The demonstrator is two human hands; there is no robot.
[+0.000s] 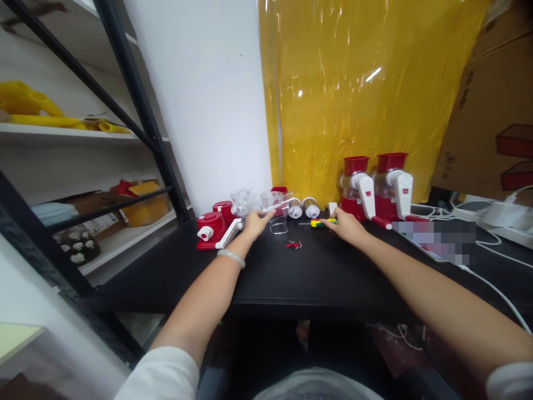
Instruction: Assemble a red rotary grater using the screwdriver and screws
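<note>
My left hand (255, 224) is closed at the edge of a clear plastic grater housing (280, 223), its fingertips on the clear wall. My right hand (348, 226) grips the handle end of a screwdriver (320, 223), yellow and green, whose shaft points left, low over the black table. Between the hands, nearer me, lie small red pieces and screws (293, 244). Left of my left hand stands a red base (211, 226) with a white crank handle (230, 234). Metal grater drums (311, 208) lie behind the screwdriver.
Two assembled red-and-white rotary graters (356, 189) stand at the back right. Before them lies a tablet (420, 240) with a white cable. A power strip (491, 214) is at far right. Black-framed shelving (154, 141) rises on the left; yellow plastic sheeting (358, 83) hangs behind the table (266, 283).
</note>
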